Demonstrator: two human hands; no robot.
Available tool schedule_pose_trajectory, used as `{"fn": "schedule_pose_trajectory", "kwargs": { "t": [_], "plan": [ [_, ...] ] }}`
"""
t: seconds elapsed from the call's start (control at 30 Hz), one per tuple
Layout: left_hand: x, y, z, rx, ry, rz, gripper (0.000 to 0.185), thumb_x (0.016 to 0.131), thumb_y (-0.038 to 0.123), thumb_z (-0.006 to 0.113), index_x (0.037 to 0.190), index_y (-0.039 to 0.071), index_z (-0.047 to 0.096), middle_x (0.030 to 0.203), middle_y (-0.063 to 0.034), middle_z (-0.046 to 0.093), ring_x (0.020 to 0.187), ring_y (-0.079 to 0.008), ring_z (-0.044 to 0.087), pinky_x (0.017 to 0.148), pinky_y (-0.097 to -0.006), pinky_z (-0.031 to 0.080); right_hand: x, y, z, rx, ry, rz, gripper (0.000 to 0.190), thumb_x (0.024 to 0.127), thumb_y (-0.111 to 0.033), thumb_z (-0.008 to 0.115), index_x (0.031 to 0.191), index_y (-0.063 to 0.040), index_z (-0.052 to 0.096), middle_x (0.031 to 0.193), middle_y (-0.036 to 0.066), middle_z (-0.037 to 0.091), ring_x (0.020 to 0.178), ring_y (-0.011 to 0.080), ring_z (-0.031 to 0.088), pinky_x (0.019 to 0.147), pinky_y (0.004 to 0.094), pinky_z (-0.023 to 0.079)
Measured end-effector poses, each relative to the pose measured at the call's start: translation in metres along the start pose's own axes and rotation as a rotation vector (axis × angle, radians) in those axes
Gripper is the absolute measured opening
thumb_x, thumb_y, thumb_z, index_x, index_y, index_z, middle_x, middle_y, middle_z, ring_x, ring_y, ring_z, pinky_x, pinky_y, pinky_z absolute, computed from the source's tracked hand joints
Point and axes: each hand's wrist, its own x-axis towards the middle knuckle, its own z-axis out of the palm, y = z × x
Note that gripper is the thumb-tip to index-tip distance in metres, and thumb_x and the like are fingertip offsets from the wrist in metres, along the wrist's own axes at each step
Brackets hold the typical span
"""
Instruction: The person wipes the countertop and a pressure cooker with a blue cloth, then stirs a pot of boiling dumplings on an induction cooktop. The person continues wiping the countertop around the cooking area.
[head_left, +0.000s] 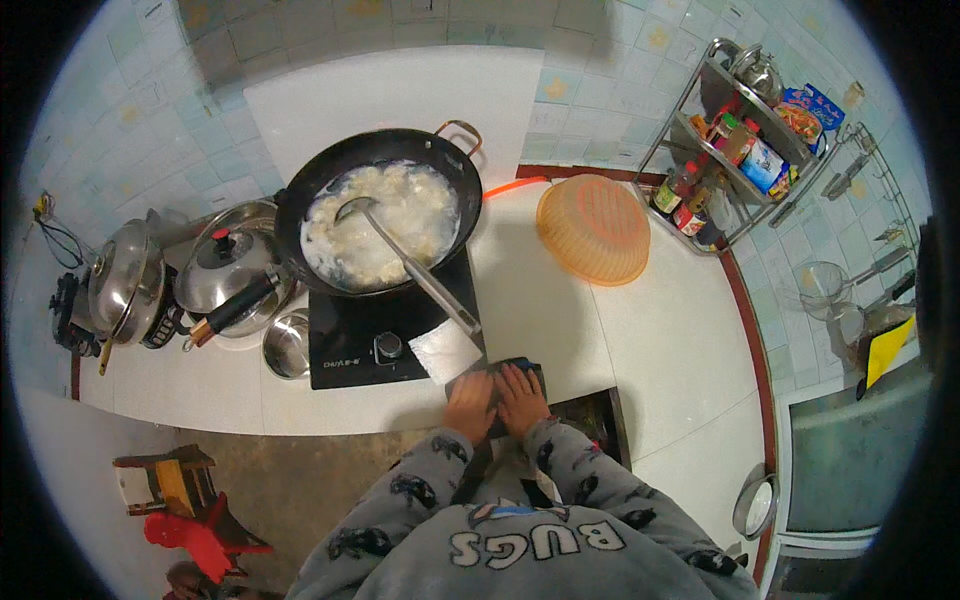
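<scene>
My left hand (471, 407) and my right hand (523, 395) lie side by side, fingers stretched forward, on a dark cloth or pad (536, 373) at the counter's front edge. Beyond them a black wok (300, 187) stands on an induction cooker (341, 334), full of foamy white liquid with pale lumps (405, 195). A metal ladle (427, 281) leans in the wok, its handle end reaching over a folded white paper (442, 356) by the cooker's front right corner.
Lidded steel pots (225, 262) and a steel cup (287, 345) stand left of the cooker. An upturned orange plastic basket (592, 229) lies to the right, before a metal rack (750, 187) of bottles and packets. An open drawer (621, 427) is beside my right forearm.
</scene>
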Motion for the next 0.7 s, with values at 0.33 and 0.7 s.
{"fn": "schedule_pose_trajectory", "kwargs": {
  "t": [0.33, 0.7],
  "plan": [
    [0.0, 0.002, -0.018, -0.059, -0.03, -0.004, 0.062, 0.08, 0.025, 0.059, 0.134, 0.001, 0.038, 0.141, -0.0157, 0.035, 0.132, -0.0277, 0.03, 0.111, -0.0408, 0.02, -0.003, -0.002, 0.014, -0.035, 0.05, 0.007, 0.064, 0.083, -0.028, 0.052, 0.14, -0.009, 0.03, 0.148, 0.012, 0.024, 0.136, 0.0279, 0.022, 0.111, 0.049, 0.014],
    [-0.043, -0.049, -0.036, 0.017, -0.188, -0.093, 0.069, 0.079, 0.029, 0.062, 0.137, 0.004, 0.034, 0.144, -0.0137, 0.031, 0.137, -0.0248, 0.023, 0.113, -0.0401, 0.014, 0.002, -0.053, 0.003, 0.121, -0.022, -0.285, 0.08, 0.074, -0.041, 0.064, 0.14, -0.011, 0.029, 0.146, 0.017, 0.025, 0.135, 0.0343, 0.022, 0.109, 0.056, 0.012]
  ]
}}
